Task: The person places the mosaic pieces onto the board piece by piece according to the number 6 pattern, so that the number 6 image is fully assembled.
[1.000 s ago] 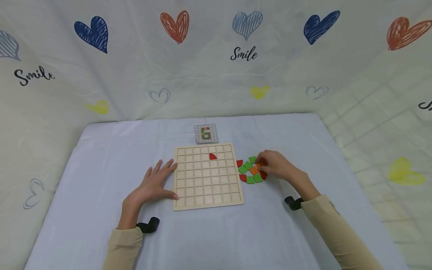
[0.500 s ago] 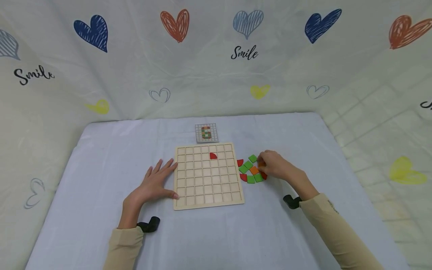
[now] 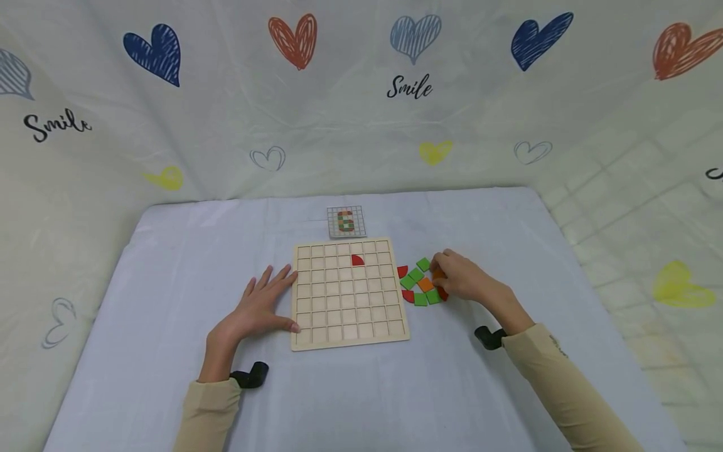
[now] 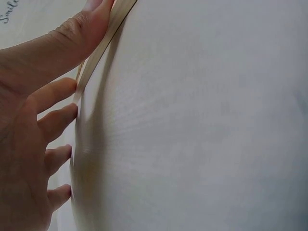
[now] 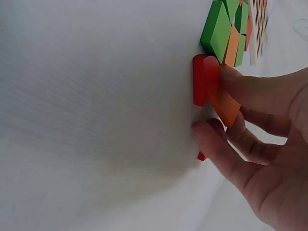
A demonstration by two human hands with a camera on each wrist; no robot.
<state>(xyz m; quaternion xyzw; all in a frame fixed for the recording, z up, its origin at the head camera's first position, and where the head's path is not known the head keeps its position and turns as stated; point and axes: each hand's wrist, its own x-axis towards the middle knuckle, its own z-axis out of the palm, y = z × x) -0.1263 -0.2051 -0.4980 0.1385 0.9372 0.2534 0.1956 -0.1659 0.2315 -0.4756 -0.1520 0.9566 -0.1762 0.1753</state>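
A wooden grid board [image 3: 333, 307] lies on the table with one red quarter-round piece [image 3: 358, 260] in an upper cell. My left hand [image 3: 254, 312] rests spread along the board's left edge; in the left wrist view the thumb and fingertips of that hand [image 4: 29, 110] touch the edge. Right of the board, my right hand [image 3: 463, 276] is over a cluster of red, green and orange pieces. In the right wrist view, that hand [image 5: 260, 134] pinches a tilted orange piece [image 5: 225, 106] beside a red piece [image 5: 206, 79]; another red bit shows below the fingers.
A small card [image 3: 346, 222] with a coloured figure on a grid lies behind the board. Green pieces [image 3: 420, 299] and a second orange piece [image 3: 425, 285] lie between the board and my right hand. A patterned cloth [image 3: 339, 125] hangs behind the table.
My right fingers have shifted slightly at the cluster's right side, and the uppermost green piece has turned a little. My left hand stays at the board's edge.
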